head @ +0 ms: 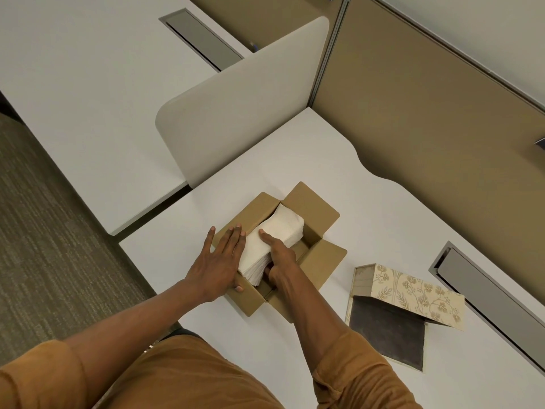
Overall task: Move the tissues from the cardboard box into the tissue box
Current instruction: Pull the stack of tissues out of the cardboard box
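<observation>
An open brown cardboard box [321, 261] stands on the white desk [295, 160] with its flaps spread. A thick stack of white tissues [280, 231] sits tilted in it, its near end raised above the rim. My right hand [277, 258] grips that near end, thumb on top and fingers underneath. My left hand [219, 261] lies flat on the box's left flap with fingers spread, its thumb curled over the near rim. The floral tissue box [413, 290] lies to the right, open, showing a dark inside.
A beige divider panel [241, 107] rises behind the cardboard box, and brown partition walls [427, 113] close off the back right. A grey cable slot [486, 293] is set in the desk beyond the tissue box. Carpet lies to the left.
</observation>
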{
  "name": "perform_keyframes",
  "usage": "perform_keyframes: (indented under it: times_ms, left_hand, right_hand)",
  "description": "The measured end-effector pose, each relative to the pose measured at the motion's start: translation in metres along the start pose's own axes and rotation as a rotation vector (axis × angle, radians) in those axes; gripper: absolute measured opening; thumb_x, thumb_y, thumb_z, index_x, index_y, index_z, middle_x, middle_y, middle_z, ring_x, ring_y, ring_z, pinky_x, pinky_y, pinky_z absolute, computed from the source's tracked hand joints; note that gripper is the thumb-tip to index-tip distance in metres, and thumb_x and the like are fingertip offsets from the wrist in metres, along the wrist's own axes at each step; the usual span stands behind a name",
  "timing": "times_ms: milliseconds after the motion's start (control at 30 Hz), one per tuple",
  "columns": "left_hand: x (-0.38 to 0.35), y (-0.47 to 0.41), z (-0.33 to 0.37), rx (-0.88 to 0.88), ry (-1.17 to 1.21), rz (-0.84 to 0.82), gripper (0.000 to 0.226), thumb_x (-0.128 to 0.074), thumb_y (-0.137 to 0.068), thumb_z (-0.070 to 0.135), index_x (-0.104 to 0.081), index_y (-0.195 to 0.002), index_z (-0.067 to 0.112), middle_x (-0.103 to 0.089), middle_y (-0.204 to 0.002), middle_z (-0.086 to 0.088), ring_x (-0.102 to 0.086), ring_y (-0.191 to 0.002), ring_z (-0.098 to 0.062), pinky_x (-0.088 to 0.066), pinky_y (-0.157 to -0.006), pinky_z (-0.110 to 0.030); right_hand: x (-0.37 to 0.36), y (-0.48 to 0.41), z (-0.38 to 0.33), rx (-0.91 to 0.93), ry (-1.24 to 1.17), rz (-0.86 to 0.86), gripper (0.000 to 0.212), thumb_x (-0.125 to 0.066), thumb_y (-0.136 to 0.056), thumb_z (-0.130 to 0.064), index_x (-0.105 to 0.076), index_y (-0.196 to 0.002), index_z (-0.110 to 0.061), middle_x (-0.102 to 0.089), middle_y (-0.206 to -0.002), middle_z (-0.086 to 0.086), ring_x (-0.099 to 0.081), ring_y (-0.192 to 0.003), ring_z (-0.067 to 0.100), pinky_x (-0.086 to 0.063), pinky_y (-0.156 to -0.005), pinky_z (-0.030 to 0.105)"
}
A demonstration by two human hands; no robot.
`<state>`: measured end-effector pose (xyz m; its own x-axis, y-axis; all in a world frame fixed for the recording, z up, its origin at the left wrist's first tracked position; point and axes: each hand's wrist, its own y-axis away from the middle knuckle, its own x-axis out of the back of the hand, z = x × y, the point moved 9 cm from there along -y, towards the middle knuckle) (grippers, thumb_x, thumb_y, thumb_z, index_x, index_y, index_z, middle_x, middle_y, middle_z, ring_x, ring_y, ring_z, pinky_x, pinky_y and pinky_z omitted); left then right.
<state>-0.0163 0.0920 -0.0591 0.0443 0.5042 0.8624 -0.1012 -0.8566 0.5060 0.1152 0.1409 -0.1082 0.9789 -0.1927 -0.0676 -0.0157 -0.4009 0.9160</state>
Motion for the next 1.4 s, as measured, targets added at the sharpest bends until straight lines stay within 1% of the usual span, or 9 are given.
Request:
perform_keyframes:
  times_ms: [167,233,367,600,800,900,1000,1167,1400]
  left_hand:
    - [0.002,-0.001,-0.002,0.017,0.074,0.036,0.129,-0.068,-0.091,0.070,0.012,-0.170,0.006,0.008,-0.182,-0.017,0.004,-0.170,-0.035,0.007,-0.134,-0.065]
    - [0.001,-0.002,-0.006,0.040,0.137,0.057,0.133,-0.073,-0.085,0.073,0.006,-0.171,0.010,0.003,-0.183,-0.013,-0.001,-0.170,-0.034,0.006,-0.135,-0.064]
    - [0.001,-0.005,-0.017,0.061,0.252,0.103,0.136,-0.081,-0.072,0.078,-0.010,-0.170,0.018,-0.013,-0.183,-0.006,-0.017,-0.169,-0.032,0.003,-0.136,-0.064]
    - [0.006,-0.004,-0.023,0.069,0.352,0.116,0.135,-0.091,-0.063,0.074,-0.020,-0.166,0.021,-0.028,-0.178,-0.003,-0.028,-0.165,-0.031,0.001,-0.136,-0.063]
    - [0.024,0.009,-0.025,0.143,0.404,0.129,0.095,-0.086,-0.085,0.020,-0.033,-0.164,0.017,-0.035,-0.175,-0.006,-0.030,-0.163,-0.031,-0.003,-0.136,-0.056]
    - [0.054,0.019,-0.019,0.161,0.554,0.272,0.065,-0.079,-0.092,0.005,-0.055,-0.151,0.015,-0.060,-0.156,-0.007,-0.054,-0.146,-0.033,-0.033,-0.129,-0.051]
    - [0.087,0.032,0.000,0.153,0.944,0.314,0.024,-0.059,-0.111,0.025,-0.070,-0.130,0.016,-0.077,-0.129,-0.003,-0.071,-0.122,-0.027,-0.054,-0.100,-0.036]
    - [0.111,0.039,0.063,0.059,1.431,-0.021,0.072,-0.033,-0.096,0.084,-0.080,-0.111,0.032,-0.084,-0.110,0.006,-0.078,-0.108,-0.016,-0.059,-0.101,-0.039]
    - [0.118,0.051,0.122,-0.123,1.447,-0.241,0.075,-0.084,-0.077,0.071,-0.068,-0.126,0.017,-0.082,-0.119,-0.002,-0.080,-0.108,-0.021,-0.065,-0.102,-0.047]
  right_hand:
    - [0.003,0.019,-0.005,0.002,0.031,-0.039,0.055,-0.098,-0.074,-0.015,-0.066,-0.118,-0.005,-0.074,-0.105,0.008,-0.069,-0.091,0.025,-0.055,-0.066,0.034]
    - [0.005,0.024,-0.007,0.013,0.028,-0.040,0.048,-0.097,-0.075,-0.014,-0.063,-0.109,-0.009,-0.071,-0.103,0.006,-0.067,-0.089,0.023,-0.053,-0.064,0.035]
    - [0.003,0.039,-0.014,0.074,0.014,-0.055,0.064,-0.100,-0.071,-0.017,-0.068,-0.126,-0.008,-0.076,-0.117,0.008,-0.070,-0.098,0.024,-0.054,-0.065,0.034]
    - [0.018,0.076,-0.034,0.225,0.063,-0.099,0.036,-0.095,-0.080,-0.018,-0.067,-0.103,-0.020,-0.075,-0.106,-0.001,-0.070,-0.094,0.018,-0.053,-0.066,0.032]
    - [0.044,0.110,-0.043,0.290,0.083,-0.115,0.069,-0.099,-0.072,-0.035,-0.068,-0.132,-0.018,-0.081,-0.120,0.002,-0.074,-0.112,0.027,-0.059,-0.083,0.040]
    - [0.066,0.126,-0.043,0.303,0.054,-0.134,0.064,-0.096,-0.077,-0.034,-0.068,-0.131,-0.017,-0.081,-0.120,0.006,-0.074,-0.112,0.029,-0.057,-0.080,0.037]
    - [0.088,0.140,-0.039,0.326,0.015,-0.126,0.065,-0.093,-0.079,-0.034,-0.067,-0.134,-0.014,-0.081,-0.121,0.010,-0.074,-0.111,0.030,-0.056,-0.075,0.035]
    - [0.114,0.159,-0.035,0.388,-0.046,-0.111,0.080,-0.094,-0.067,-0.040,-0.063,-0.136,-0.014,-0.077,-0.125,0.012,-0.074,-0.116,0.033,-0.060,-0.083,0.041]
    - [0.152,0.180,-0.034,0.504,-0.068,0.000,0.069,-0.097,-0.073,-0.038,-0.069,-0.131,-0.013,-0.082,-0.118,0.008,-0.077,-0.110,0.032,-0.064,-0.096,0.050]
